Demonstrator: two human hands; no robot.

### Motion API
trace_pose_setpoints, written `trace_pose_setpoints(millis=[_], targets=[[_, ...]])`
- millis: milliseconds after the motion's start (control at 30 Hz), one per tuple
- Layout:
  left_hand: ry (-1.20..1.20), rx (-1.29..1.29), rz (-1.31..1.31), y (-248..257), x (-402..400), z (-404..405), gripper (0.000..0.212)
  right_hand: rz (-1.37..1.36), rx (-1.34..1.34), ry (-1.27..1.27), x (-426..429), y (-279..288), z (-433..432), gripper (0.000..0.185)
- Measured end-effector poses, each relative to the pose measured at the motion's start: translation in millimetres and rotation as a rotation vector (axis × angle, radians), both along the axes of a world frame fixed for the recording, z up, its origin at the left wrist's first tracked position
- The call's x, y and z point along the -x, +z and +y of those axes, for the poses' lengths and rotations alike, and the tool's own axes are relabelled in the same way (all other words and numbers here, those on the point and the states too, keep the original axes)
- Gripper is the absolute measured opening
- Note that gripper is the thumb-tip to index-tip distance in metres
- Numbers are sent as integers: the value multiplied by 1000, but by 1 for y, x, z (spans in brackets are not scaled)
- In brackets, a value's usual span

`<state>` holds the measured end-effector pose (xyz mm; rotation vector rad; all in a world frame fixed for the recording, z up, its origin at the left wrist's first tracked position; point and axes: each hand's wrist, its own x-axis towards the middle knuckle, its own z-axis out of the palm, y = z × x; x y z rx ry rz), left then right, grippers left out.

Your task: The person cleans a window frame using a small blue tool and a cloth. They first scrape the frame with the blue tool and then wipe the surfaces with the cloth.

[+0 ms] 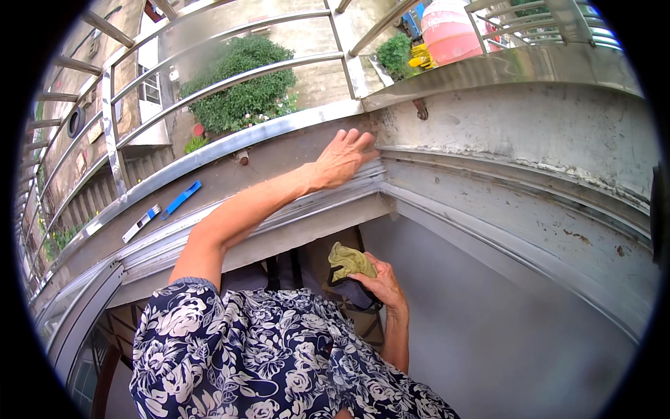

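Note:
My left hand reaches across the window sill to the corner by the side wall, fingers curled down at the frame; whether anything is under them is hidden. Lower down, in front of my body, my right hand grips a crumpled yellow-green cloth with a dark grey, black-edged part. On the outer sill, left of my left forearm, lie a small white-and-blue tool that seems to have bristles and a separate blue plastic piece.
Metal railings bound the sill's outer side, with a bush beyond and below. A sliding window panel stands at the left. The white side wall and the ridged window track run along the right.

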<state>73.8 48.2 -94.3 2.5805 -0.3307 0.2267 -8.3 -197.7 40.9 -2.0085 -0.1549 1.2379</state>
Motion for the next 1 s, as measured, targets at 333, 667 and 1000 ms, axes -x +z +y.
trace_pose_setpoints(millis=[333,667,1000], targets=[[-177,-153,-36,12,-11,20,51,46,3,-37,7,-22,-17,47],[-149,-200,-119,3,-13,15,37,116,-12,-115,6,-30,-25,68],[335,2014,449,16,28,53,54,53,58,22,5,-36,-27,74]])
